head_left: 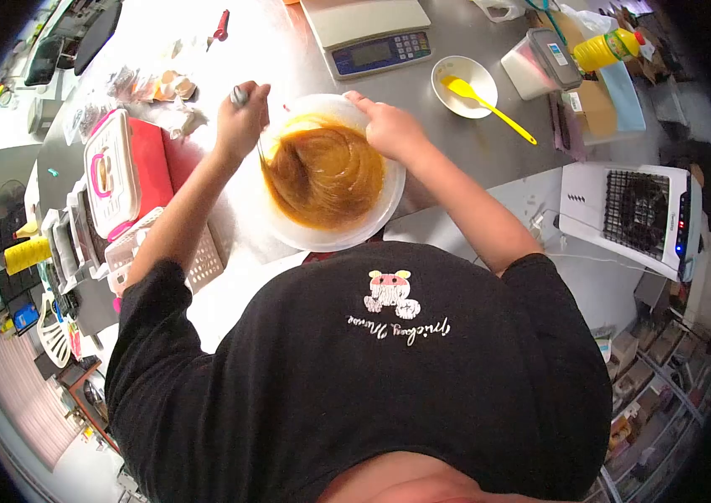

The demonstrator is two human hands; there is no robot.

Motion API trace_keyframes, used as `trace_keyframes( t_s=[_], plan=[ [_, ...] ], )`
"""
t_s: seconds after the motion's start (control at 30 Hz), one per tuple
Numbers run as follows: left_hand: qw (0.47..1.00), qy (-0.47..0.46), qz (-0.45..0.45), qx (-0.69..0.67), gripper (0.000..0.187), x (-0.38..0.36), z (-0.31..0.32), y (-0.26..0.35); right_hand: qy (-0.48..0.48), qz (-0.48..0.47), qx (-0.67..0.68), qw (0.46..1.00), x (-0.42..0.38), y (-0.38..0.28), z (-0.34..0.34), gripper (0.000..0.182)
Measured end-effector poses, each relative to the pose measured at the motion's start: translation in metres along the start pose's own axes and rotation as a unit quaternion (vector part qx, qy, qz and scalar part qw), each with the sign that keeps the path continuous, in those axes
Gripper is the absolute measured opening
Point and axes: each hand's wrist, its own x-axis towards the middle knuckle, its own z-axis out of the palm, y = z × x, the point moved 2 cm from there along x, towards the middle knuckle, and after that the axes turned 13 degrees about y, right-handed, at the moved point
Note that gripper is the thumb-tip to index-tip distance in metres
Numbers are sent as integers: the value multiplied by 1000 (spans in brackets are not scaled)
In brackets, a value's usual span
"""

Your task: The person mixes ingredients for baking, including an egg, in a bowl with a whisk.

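A white bowl (395, 189) holds thick, glossy brown batter (343, 172) with swirl marks across it. My left hand (240, 121) is closed around the silver handle of a whisk (240, 96) at the bowl's left side. The whisk's lower end goes down toward the batter and is mostly hidden. On the upper right rim, my right hand (390, 127) grips the bowl, with its thumb and fingers at the edge.
Behind the bowl stands a digital scale (376, 52). To the right are a small white bowl (447, 96) with a yellow spatula (489, 105), a lidded container (535, 67) and an oil bottle (607, 50). A red-and-white box (133, 172) and eggshells (173, 86) lie left.
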Motion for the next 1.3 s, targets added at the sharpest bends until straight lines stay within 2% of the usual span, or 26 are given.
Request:
trace_keyframes(
  t_s=[0.03, 0.1, 0.17, 0.2, 0.27, 0.3, 0.37, 0.43, 0.47, 0.5, 0.53, 0.57, 0.63, 0.7, 0.73, 0.77, 0.83, 0.9, 0.97, 1.03, 1.1, 1.13, 1.17, 1.23, 1.27, 1.3],
  plan=[
    [996, 32, 74, 29, 27, 8, 10, 12, -1, -2, -12, 1000, -2, -5, -1, 56],
    [976, 103, 118, -150, 28, 4, 32, -1, 9, 13, -17, 1000, -2, -4, 1, 57],
    [932, 23, -69, -355, 28, -29, 44, -60, 17, 30, -25, 999, 0, 4, 0, 57],
    [931, 20, -70, -357, 28, -38, 38, -57, 17, 29, -35, 999, 2, 12, -4, 57],
    [964, -15, -196, -180, 33, -46, 14, -52, 18, 34, -48, 998, 1, 21, -11, 57],
    [974, -27, -169, -150, 31, -36, 6, -41, 11, 24, -47, 999, 0, 19, -15, 57],
    [998, -57, 20, -8, 27, -8, 4, -10, 3, 8, -47, 999, -2, 15, -15, 56],
    [986, -33, 85, -141, 27, 9, 21, 6, -16, 20, -61, 998, -1, 10, -14, 55],
    [978, 59, 140, -141, 31, 1, 39, 5, -12, 20, -60, 998, -1, 6, -16, 55],
    [974, 91, 102, -180, 32, -2, 48, -28, -6, 36, -66, 997, -2, 3, -19, 55],
    [956, 131, -13, -264, 32, -20, 64, -62, -3, 53, -73, 996, -5, 4, -21, 55],
    [938, 34, -132, -319, 31, -49, 69, -50, -4, 56, -74, 996, -6, 8, -23, 55],
    [911, -123, -210, -333, 24, -61, 48, -50, -2, 51, -52, 997, -2, 24, -29, 55],
    [985, -92, -111, -95, 25, -36, 22, -40, 3, 38, -36, 999, -1, 35, -23, 55],
    [990, -84, -41, -101, 26, -20, 18, -28, 12, 17, -21, 1000, -1, 37, -21, 55],
    [998, -38, 48, -34, 25, -5, 22, -8, 14, 18, -21, 1000, -1, 36, -19, 55],
    [977, -8, 107, -187, 26, 16, 37, -6, 40, 25, -25, 999, 0, 29, -16, 59],
    [950, 122, 66, -279, 26, -1, 70, -39, 44, 40, -35, 998, -1, 25, -18, 58],
    [943, 20, -121, -310, 23, -40, 74, -53, 44, 54, -48, 996, -2, 27, -24, 58],
    [952, -30, -175, -251, 21, -35, 50, -65, 29, 28, -53, 998, -1, 32, -29, 58],
    [992, -24, -78, -101, 21, -10, 38, -38, 29, 20, -36, 999, 1, 35, -28, 58],
    [997, -45, 4, -68, 23, 11, 35, -28, 27, 10, -21, 999, 1, 36, -27, 58],
    [998, 11, 55, -10, 26, 17, 46, -3, 28, 10, -21, 999, -1, 34, -25, 58],
    [977, 36, 91, -187, 28, 27, 66, -9, 42, 47, -33, 997, -3, 27, -23, 58],
    [973, 109, 68, -193, 29, 15, 80, -26, 45, 48, -34, 997, -5, 27, -24, 58],
    [946, 91, -30, -311, 26, -3, 90, -52, 53, 65, -39, 996, -6, 29, -26, 59]
  ],
)
